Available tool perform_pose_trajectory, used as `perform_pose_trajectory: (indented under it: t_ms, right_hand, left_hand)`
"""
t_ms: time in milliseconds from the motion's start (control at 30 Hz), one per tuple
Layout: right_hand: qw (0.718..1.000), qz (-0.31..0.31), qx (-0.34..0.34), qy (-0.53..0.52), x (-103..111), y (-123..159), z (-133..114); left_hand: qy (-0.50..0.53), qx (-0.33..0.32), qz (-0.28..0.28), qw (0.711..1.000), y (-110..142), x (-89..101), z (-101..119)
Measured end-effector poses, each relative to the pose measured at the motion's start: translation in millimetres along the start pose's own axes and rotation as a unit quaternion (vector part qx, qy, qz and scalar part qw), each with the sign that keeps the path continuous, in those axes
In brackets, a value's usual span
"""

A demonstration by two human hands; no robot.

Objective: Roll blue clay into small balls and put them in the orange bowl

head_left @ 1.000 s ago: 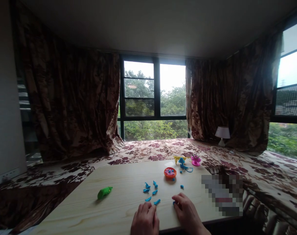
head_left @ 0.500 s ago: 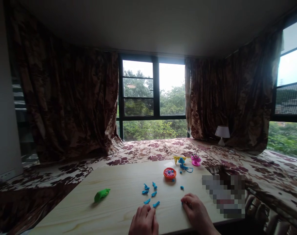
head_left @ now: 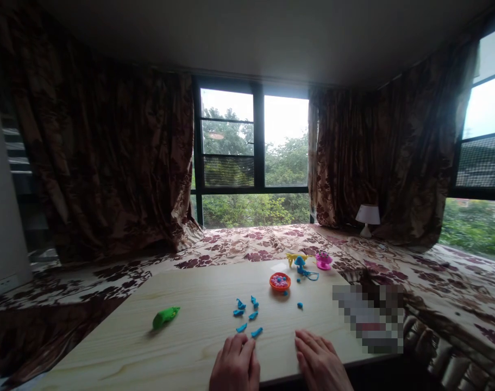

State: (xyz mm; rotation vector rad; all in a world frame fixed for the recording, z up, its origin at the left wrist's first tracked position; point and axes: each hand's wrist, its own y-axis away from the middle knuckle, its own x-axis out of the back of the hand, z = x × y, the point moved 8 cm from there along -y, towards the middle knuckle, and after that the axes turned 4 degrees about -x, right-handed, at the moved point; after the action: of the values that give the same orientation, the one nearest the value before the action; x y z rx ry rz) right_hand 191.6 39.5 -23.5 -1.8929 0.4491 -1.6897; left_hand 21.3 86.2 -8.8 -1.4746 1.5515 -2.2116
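My left hand lies palm down on the pale wooden table at its near edge, fingertips just short of several small blue clay pieces. My right hand rests flat beside it, fingers spread on the wood, holding nothing. One lone blue bit lies ahead of my right hand. An orange bowl with small coloured balls stands farther back. A green clay lump sits off to the left.
At the table's far right edge stand a yellow figure, a blue clay mushroom and a pink piece. Flowered bedding surrounds the table. A small white lamp stands by the curtains under the windows.
My right hand has slid from the blue bit near the table's front back toward me and flattened. The left hand stays put. The view has tilted slightly.
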Motion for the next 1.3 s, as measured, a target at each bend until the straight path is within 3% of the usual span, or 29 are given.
perform_pose_trajectory:
  t_ms: [167, 267, 400, 533, 633, 733, 867, 1000, 1067, 1200, 1300]
  right_hand:
    - [0.991, 0.063, 0.068, 0.099, -14, 22, 2]
    - [0.990, 0.073, 0.093, 0.079, -19, 25, -7]
    - [0.999, 0.014, 0.044, 0.010, -9, 4, -14]
    - [0.999, -0.020, 0.001, 0.037, -6, 1, 0]
    - [0.998, 0.008, 0.018, 0.065, -15, 21, 8]
    - [0.996, 0.025, 0.056, 0.068, -21, 34, -2]
    - [0.998, -0.039, 0.029, 0.032, -17, 16, -15]
    - [0.996, -0.052, -0.067, 0.006, -4, 3, 12]
    - [0.997, -0.046, -0.067, 0.003, 0, 11, 21]
    - [0.997, -0.072, 0.003, -0.022, 3, 25, -1]
    - [0.993, -0.103, -0.009, -0.051, 1, 11, -24]
  left_hand:
    - [-0.004, 0.013, -0.015, 1.000, -1, 2.9, 0]
    - [-0.003, 0.013, -0.015, 1.000, -2, 5.0, 2]
    - [0.000, 0.006, -0.014, 1.000, -3, 4.9, 4]
    - [0.009, 0.023, 0.007, 1.000, -2, 3.6, 2]
    - [0.008, 0.026, 0.007, 1.000, -1, 4.5, 3]
    - [0.011, 0.036, -0.020, 0.999, -2, 5.5, 3]
    - [0.021, 0.055, -0.053, 0.997, -2, 5.1, 3]
    - [0.029, 0.063, -0.072, 0.995, -2, 2.0, 2]
    - [0.029, 0.064, -0.070, 0.995, -2, 1.8, 2]
    - [0.020, 0.067, -0.067, 0.995, -3, 3.5, 3]
    - [0.014, 0.063, -0.068, 0.996, -4, 4.8, 6]
